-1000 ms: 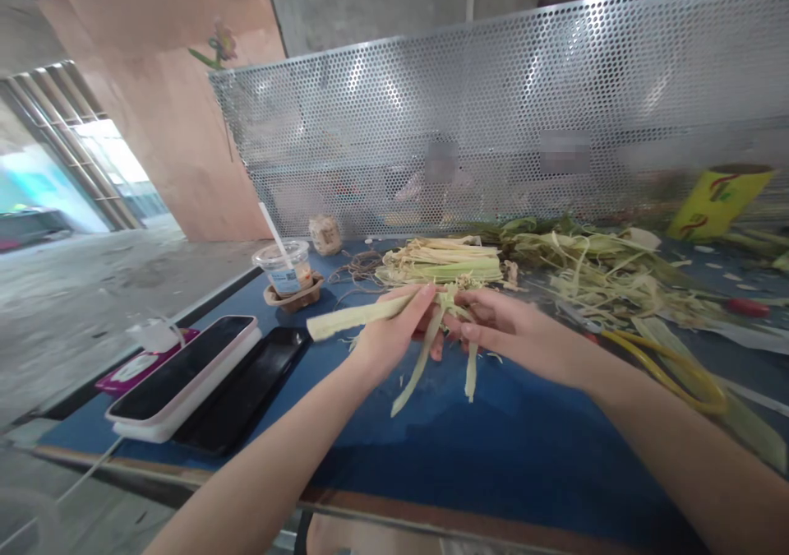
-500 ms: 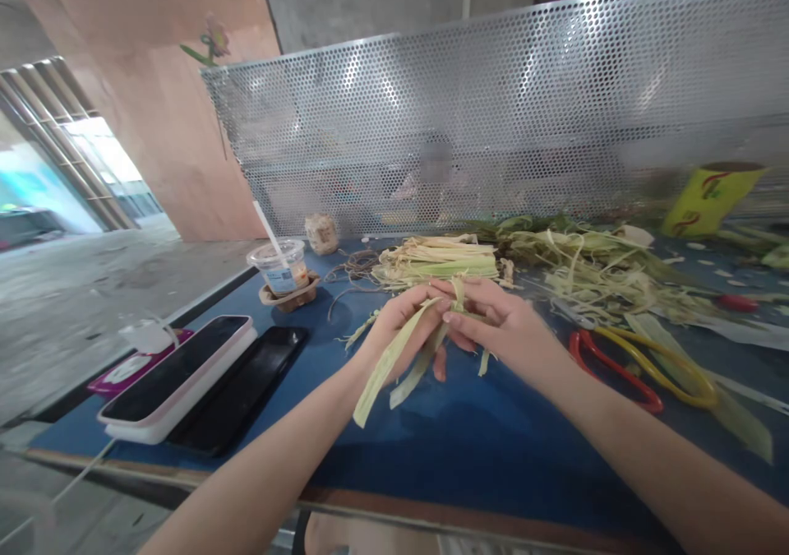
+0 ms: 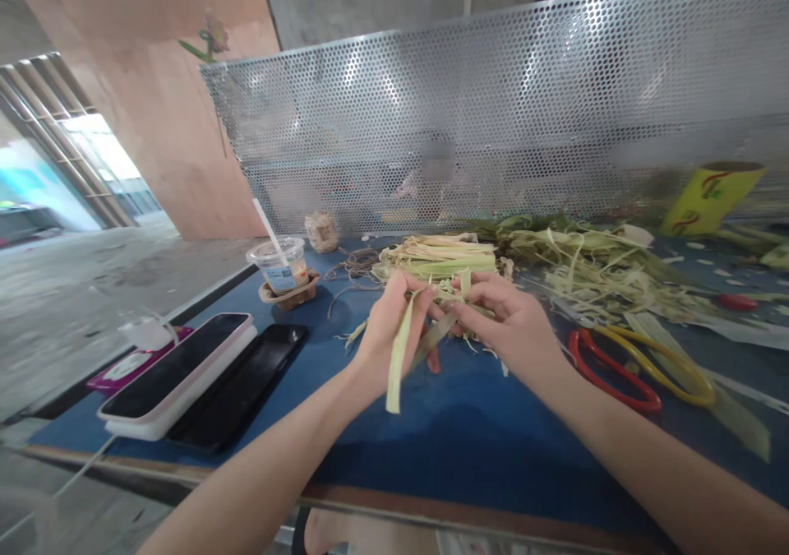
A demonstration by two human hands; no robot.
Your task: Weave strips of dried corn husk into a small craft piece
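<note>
Left hand (image 3: 383, 329): your grip is nearly closed, pinching husk strips (image 3: 399, 362).
Husk strips: between your hands above the table (image 3: 462, 448); bunched already, knotting unclear, loose ends unfinished.
Husk bundle (image 3: 447, 261): lies beyond your hands.
Right hand (image 3: 506, 315): your fingers pinch the same bunch.
Scissors (image 3: 622, 364): beside your right forearm.

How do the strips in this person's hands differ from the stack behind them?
The held strips are in the left hand and right hand; the stack lies on the blue table. The held strips point different ways; those in the stack lie mostly side by side. The held strips look pale green; the stack mixes green with tan. Both look like plant strips.
</note>
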